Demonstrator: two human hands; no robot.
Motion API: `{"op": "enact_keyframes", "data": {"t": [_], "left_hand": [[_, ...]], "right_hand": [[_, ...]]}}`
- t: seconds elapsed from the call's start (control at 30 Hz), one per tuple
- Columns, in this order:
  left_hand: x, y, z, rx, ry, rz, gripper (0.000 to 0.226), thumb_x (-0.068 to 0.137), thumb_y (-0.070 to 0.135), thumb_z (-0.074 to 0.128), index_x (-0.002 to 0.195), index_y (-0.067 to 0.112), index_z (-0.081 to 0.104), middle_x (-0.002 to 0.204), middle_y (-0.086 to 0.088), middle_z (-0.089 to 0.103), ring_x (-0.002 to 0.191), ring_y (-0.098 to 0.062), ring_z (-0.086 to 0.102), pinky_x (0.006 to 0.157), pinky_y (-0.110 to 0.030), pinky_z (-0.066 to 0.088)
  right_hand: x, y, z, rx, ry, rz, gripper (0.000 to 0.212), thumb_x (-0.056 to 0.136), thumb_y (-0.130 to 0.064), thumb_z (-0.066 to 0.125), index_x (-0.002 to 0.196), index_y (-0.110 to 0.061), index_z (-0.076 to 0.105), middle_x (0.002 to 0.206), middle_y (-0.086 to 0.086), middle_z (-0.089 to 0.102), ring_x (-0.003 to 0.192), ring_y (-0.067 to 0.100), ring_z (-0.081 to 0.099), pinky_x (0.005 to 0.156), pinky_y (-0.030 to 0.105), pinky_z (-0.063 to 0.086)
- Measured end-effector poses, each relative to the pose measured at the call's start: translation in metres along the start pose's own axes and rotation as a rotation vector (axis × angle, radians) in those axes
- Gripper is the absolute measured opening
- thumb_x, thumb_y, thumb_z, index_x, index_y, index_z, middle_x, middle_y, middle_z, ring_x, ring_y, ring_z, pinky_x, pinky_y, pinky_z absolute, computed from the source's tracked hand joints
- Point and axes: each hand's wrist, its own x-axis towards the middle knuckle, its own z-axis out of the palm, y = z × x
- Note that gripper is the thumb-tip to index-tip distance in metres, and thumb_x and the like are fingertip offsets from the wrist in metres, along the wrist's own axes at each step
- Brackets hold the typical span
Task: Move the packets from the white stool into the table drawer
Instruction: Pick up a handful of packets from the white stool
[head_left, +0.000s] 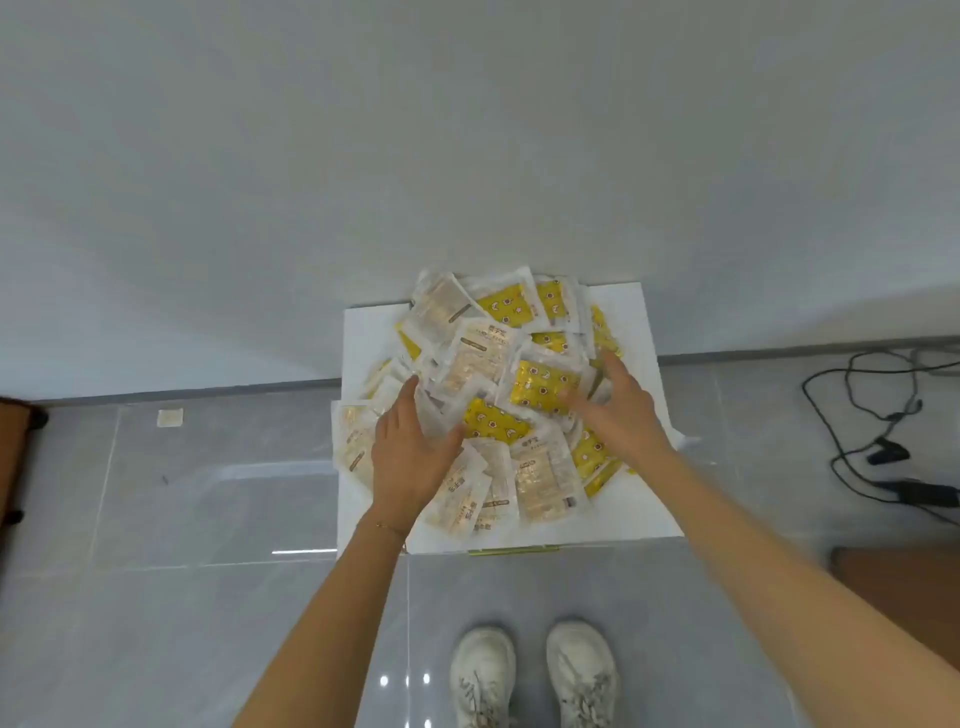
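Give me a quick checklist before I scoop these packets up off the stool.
1. Left hand on the pile: ok, it rests on the pile's left side.
2. Right hand on the pile: ok, fingers spread on the right side.
3. Packets all on the white stool: not ok, some overhang its left and far edges.
4. Floor free of strays: not ok, a pale square, likely a packet, lies to the left.
5. Drawer open and ready: cannot tell, it is out of view.
6. Cables away from the shoes: ok, they lie off to the right.
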Motion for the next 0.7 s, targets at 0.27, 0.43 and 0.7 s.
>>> {"op": "enact_keyframes", "data": {"t": [0.27,0.43,0.7], "left_hand": [[0.032,-0.005,0.044,0.13,0.103,0.117,0.103,0.07,0.056,0.076,0.15,0.016,0.024,0.147,-0.009,0.037,0.135,-0.029,0.031,0.112,-0.04,0.023],[0.043,0.003,0.049,0.139,0.132,0.028,0.106,0.065,0.049,0.083,0.148,0.01,0.028,0.14,-0.013,0.041,0.127,-0.032,0.034,0.107,-0.04,0.025],[0.048,0.011,0.042,0.027,0.099,-0.033,0.091,0.069,0.038,0.084,0.141,0.014,0.035,0.128,-0.012,0.054,0.119,-0.032,0.047,0.1,-0.05,0.039]], "right_hand": [[0.019,0.009,0.032,-0.187,0.128,0.041,0.102,0.068,-0.07,0.067,0.148,-0.029,0.019,0.149,0.007,0.031,0.135,0.033,0.031,0.103,0.052,0.032],[0.029,0.005,0.041,-0.145,0.162,0.056,0.096,0.062,-0.064,0.075,0.139,-0.023,0.035,0.139,0.003,0.045,0.128,0.031,0.042,0.103,0.055,0.033],[0.008,0.005,0.025,0.293,0.26,0.014,0.058,0.076,-0.031,0.079,0.123,-0.016,0.047,0.113,-0.001,0.06,0.104,0.019,0.06,0.08,0.028,0.05]]}}
